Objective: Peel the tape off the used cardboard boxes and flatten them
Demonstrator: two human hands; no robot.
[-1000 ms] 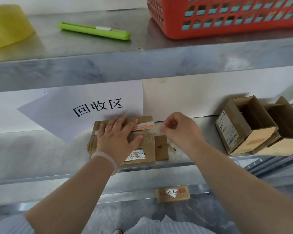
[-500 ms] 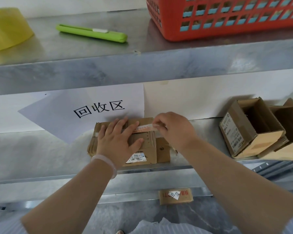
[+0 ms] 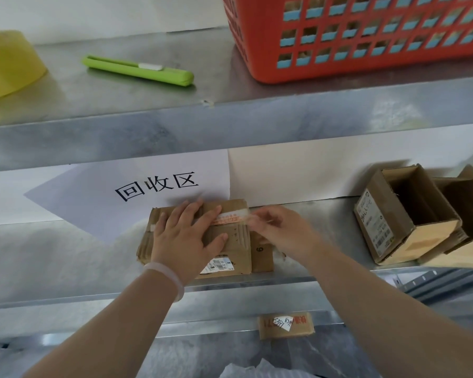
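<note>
L: left hand (image 3: 183,236) flat, fingers spread on flattened box (image 3: 236,241), likely pinning it against the pull | R: right hand (image 3: 281,230) pinches tape strip (image 3: 231,218) end beside left fingertips | open boxes (image 3: 404,214) well right of right hand

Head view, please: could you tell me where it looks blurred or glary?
In the head view, the right hand is motion-blurred where it pinches the tape; the left hand and box look sharp; the upper shelf shows soft glare.
</note>
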